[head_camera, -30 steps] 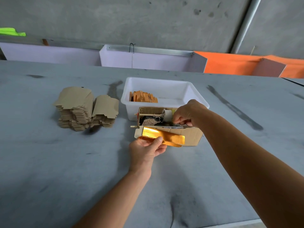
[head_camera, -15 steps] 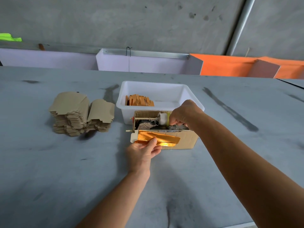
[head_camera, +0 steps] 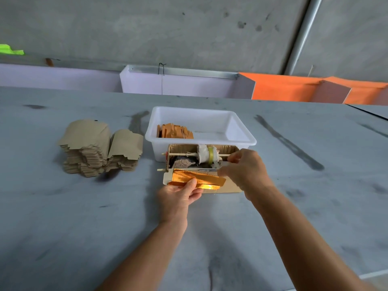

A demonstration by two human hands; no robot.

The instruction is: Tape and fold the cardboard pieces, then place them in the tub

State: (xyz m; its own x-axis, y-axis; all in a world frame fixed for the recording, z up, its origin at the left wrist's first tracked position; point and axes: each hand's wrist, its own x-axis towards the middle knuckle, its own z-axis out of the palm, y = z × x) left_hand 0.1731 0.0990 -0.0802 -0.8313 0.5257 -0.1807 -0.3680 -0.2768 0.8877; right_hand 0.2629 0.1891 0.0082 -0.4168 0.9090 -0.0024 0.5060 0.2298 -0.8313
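A grey tabletop bears dark smudges. Along its far edge stand pale lilac panels with a metal strip on top, and orange panels to the right. Behind rises a stained concrete wall with a slanting grey pipe. A bright green scrap shows far left.

Tub stands at table centre, toward the far edge; folded pieces lie in its left end. Tape dispenser box sits directly before the tub, touching it. Stack of flat cardboard pieces lies left of the tub, apart. Partition panels stand behind the table's far edge.
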